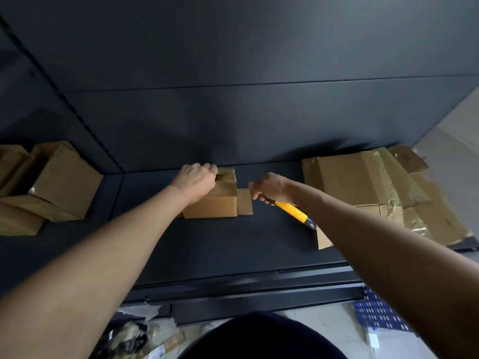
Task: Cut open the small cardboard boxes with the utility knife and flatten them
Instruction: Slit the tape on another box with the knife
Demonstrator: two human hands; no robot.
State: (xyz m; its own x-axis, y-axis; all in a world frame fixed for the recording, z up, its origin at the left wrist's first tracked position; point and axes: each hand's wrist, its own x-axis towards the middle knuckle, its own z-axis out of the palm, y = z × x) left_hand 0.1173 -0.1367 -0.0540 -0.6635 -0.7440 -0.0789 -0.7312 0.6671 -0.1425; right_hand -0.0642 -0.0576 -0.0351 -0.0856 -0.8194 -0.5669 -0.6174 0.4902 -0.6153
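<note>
Box point(212, 203), mid-shelf: my left hand point(196, 180) grips its top, right hand point(269, 188) clenches knife point(293, 211); best cut away from left fingers.

A stockroom or shop back area is suggested: dark metal shelving point(233, 120) with a slotted upright point(85, 120) is seen, small cardboard boxes point(54, 187) are stacked on it, flattened cardboard point(368, 182) is piled nearby, and packaging scraps point(145, 338) are strewn on the tiled floor point(324, 322).

small cardboard box point(217, 200) sat mid-shelf point(207, 242), left hand point(195, 178) on its top, right hand point(269, 189) with utility knife point(293, 212) just right of it. unopened boxes point(51, 187) stacked far left, flattened cardboard point(375, 187) piled far right.
</note>
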